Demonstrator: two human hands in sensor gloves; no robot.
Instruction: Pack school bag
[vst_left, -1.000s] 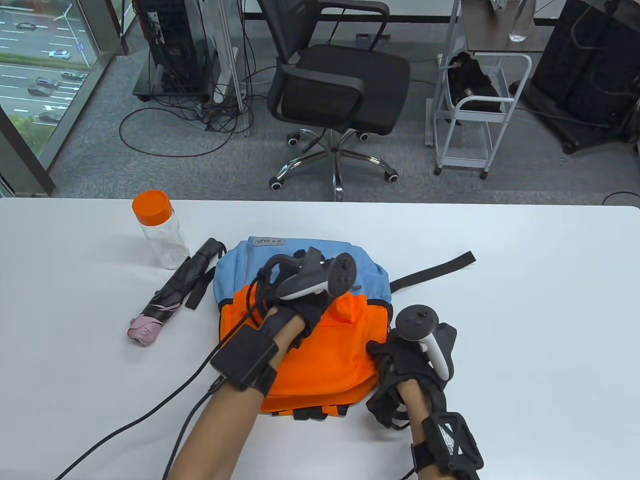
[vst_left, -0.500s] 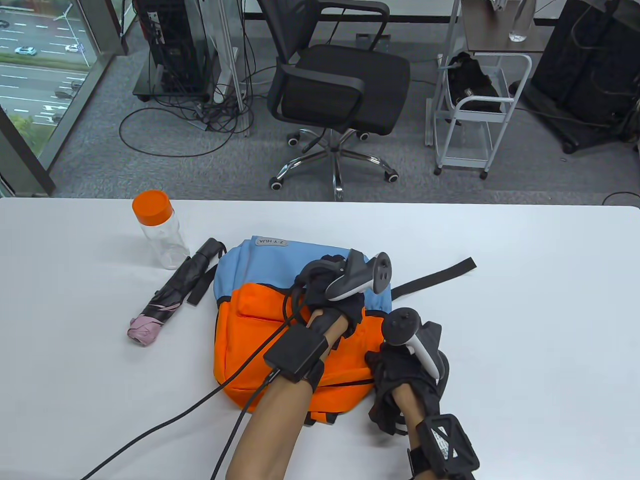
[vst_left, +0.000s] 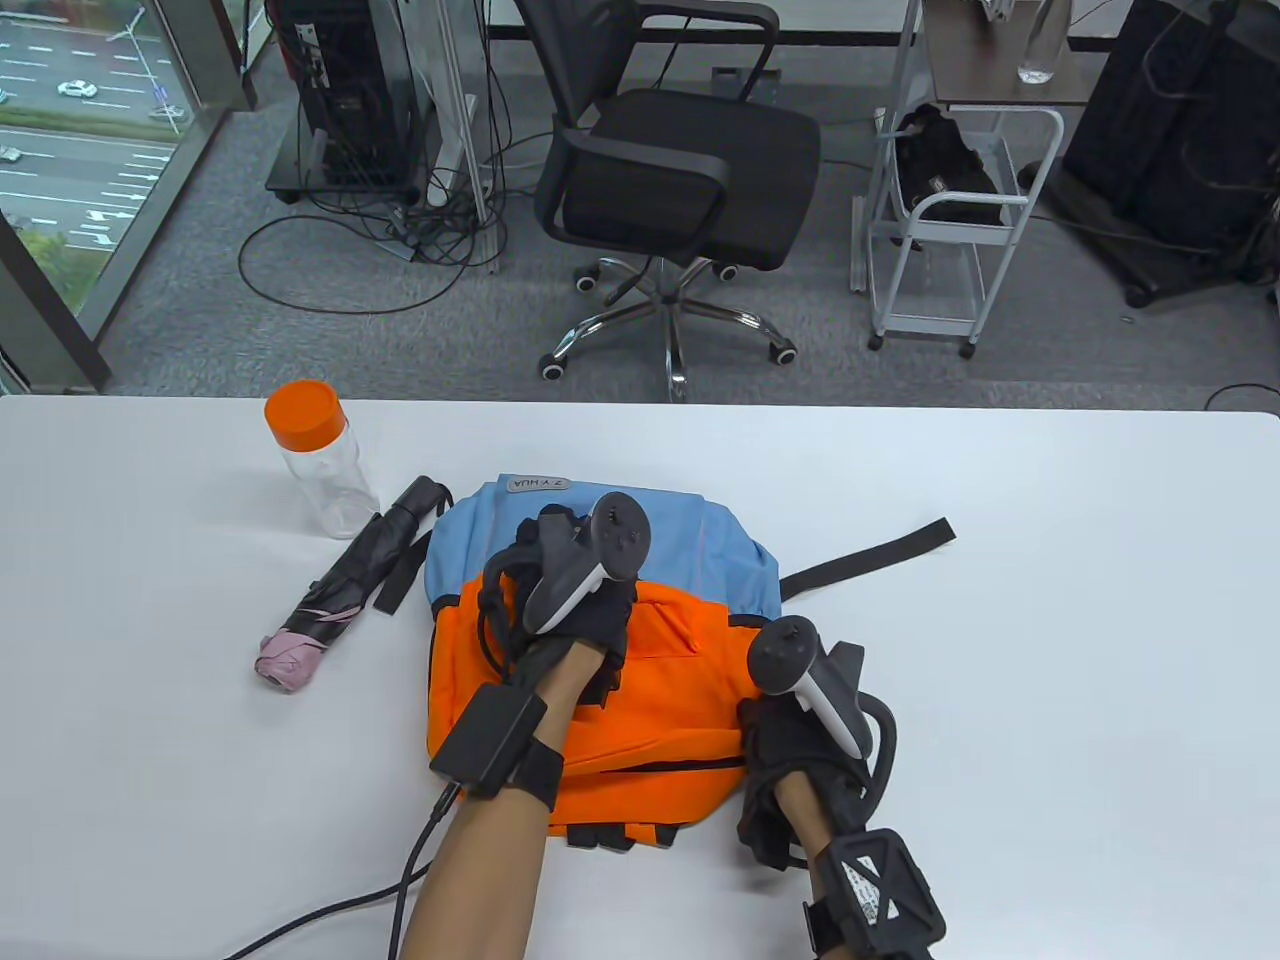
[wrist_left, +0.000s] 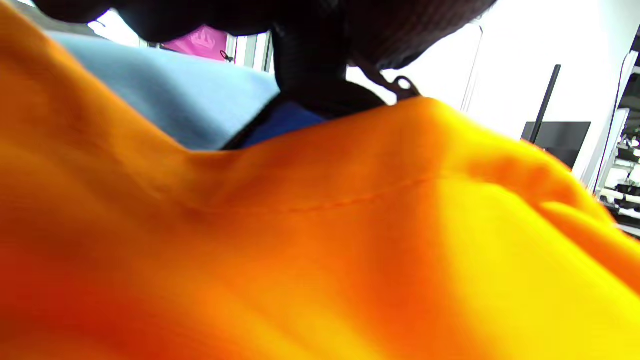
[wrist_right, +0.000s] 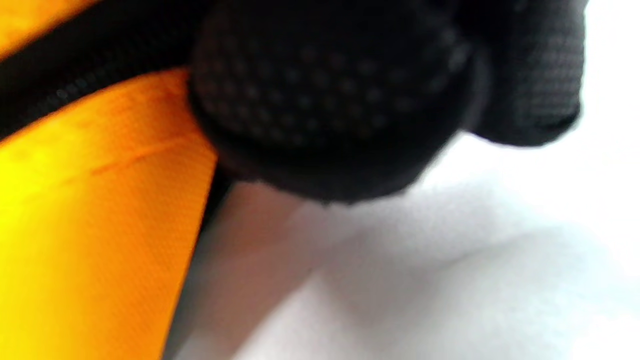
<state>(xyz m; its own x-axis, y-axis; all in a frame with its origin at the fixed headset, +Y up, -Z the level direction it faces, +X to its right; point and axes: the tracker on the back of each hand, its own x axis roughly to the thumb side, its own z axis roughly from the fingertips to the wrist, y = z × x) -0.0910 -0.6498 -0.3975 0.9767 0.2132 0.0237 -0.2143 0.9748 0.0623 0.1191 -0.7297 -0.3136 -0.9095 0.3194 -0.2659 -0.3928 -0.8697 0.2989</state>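
Back over the seam: left hand (vst_left: 585, 610) has swung from the bag's right side to its middle.

Table view: the school bag (vst_left: 600, 640) lies flat on the counter (vst_left: 1050, 600), left hand on the line between blue and orange, right hand (vst_left: 800, 745) at the bag's right edge; bottle (vst_left: 318, 460) and folded umbrella (vst_left: 345, 585) lie unpacked to its left, so packing looks barely begun.
Left wrist view: fingers (wrist_left: 320, 75) meet a raised orange fold; grip cannot be told.
Right wrist view: blurred fingers (wrist_right: 330, 100) beside orange fabric and black trim; grip unclear.
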